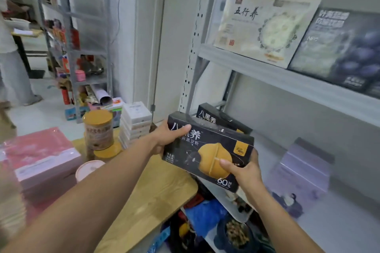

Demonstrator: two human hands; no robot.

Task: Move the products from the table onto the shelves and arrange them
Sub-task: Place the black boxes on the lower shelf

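Note:
I hold a black box (207, 150) with a yellow round print in both hands, above the gap between the wooden table (152, 193) and the grey shelf unit. My left hand (166, 137) grips its upper left corner with the thumb on the front. My right hand (242, 168) grips its lower right edge, thumb on the yellow print. A second black box (218, 119) of the same kind stands just behind it on the lower shelf (273, 150). A pale purple box (302, 168) lies further right on that shelf.
The upper shelf (287, 76) carries a cream box (265, 26) and a dark blueberry box (337, 51). On the table stand a gold-lidded can (98, 129), pink boxes (41, 162), a pink tub (88, 168) and stacked white boxes (135, 123). Bags lie on the floor (207, 217). A person stands at far left (10, 51).

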